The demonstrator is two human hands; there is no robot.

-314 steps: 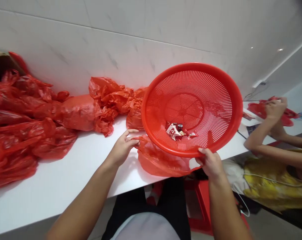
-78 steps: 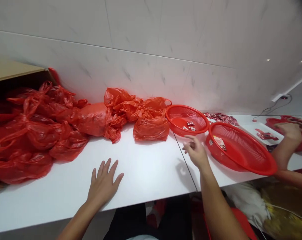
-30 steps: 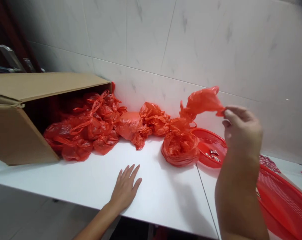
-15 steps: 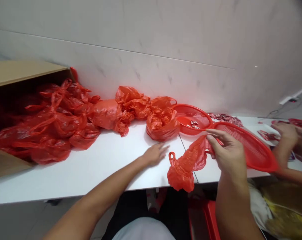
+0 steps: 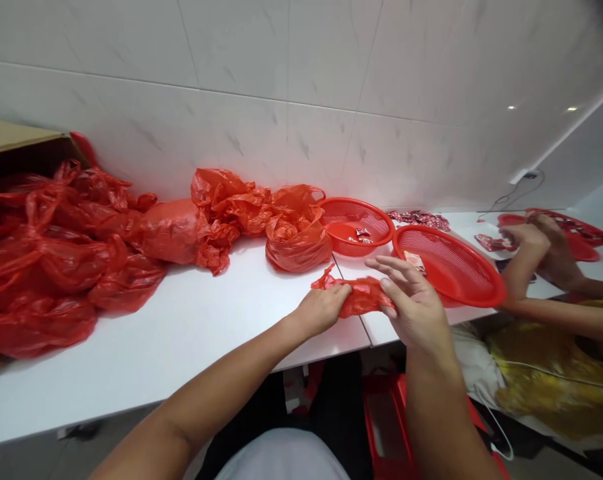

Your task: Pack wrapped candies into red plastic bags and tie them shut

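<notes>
Over the table, my left hand (image 5: 324, 308) is closed around a small crumpled red plastic bag (image 5: 365, 295). The bag stretches across to my right hand (image 5: 412, 303), whose thumb touches its right end while the fingers are spread apart. A fuller red bag (image 5: 298, 250) sits just behind my left hand, its top loosely gathered. Behind my right hand is a red mesh basket (image 5: 454, 267) with a small pale packet (image 5: 415, 261) at its left side. Another round red basket (image 5: 356, 227) holds a few small wrapped pieces.
Several filled red bags (image 5: 171, 230) are heaped at the left, by a cardboard box (image 5: 16, 135). Red-patterned packets (image 5: 421, 220) lie by the wall. At the right, a co-worker's hands (image 5: 536, 243) are near another red basket (image 5: 581, 247). Below the table edge stands a red stool (image 5: 396, 427).
My left hand has risen from the tabletop and closed on the red bag. My right hand's fingers have spread from their pinch. The view has swung to the right.
</notes>
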